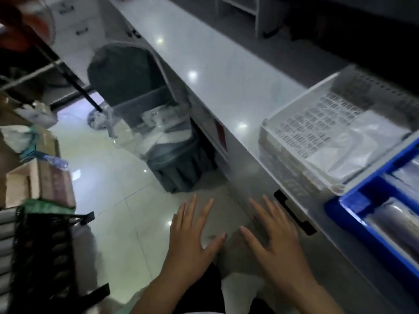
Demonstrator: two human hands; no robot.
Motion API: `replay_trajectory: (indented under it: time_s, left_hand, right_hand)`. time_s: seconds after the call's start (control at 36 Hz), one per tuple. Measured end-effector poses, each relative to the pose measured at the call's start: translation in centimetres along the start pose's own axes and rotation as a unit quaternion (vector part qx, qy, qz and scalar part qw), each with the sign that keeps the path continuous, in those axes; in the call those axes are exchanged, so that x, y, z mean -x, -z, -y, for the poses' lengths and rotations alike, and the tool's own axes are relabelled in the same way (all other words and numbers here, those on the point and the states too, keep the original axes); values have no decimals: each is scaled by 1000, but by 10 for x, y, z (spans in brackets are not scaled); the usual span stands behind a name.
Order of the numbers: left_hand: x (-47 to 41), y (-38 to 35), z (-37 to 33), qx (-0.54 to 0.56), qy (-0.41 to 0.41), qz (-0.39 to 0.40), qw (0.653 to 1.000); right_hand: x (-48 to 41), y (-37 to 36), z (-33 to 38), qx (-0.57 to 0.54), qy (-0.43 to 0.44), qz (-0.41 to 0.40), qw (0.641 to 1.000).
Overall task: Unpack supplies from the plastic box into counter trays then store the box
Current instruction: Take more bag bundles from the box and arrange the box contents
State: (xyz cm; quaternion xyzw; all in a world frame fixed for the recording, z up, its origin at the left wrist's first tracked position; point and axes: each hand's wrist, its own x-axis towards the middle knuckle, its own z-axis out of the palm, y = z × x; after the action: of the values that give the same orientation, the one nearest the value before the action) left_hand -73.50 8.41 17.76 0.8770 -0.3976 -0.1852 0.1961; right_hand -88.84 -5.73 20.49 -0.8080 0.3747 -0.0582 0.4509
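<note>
While both hands, left hand (192, 241) and right hand (274, 243), are hovering with fingers spread wide and empty, the white tray (301, 152) is overhanging the bench's near edge (a careless knock could tip it); no plastic box is identifiable.

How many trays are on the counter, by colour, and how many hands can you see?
White trays: 1, the white tray with clear packets inside.
Blue trays: 1, the blue tray beside it.
Hands: 2, the left hand and right hand, both open and empty.
Total: 4
</note>
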Motion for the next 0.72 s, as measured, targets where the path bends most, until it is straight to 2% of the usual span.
replay_trajectory:
  time_s: [0.17,0.31,0.53,0.72]
  left_hand:
    - [-21,27,62,32,58,8,998]
    - [-51,77,128,65,89,-18,994]
    - [-94,143,252,121,156,-60,978]
    - [-127,163,308,167,195,-39,966]
  right_hand:
    - [-45,-42,48,60,22,47,997]
    - [-97,-85,101,76,16,88,993]
    - [-180,-158,186,78,40,89,992]
    - [-233,-185,225,83,27,92,992]
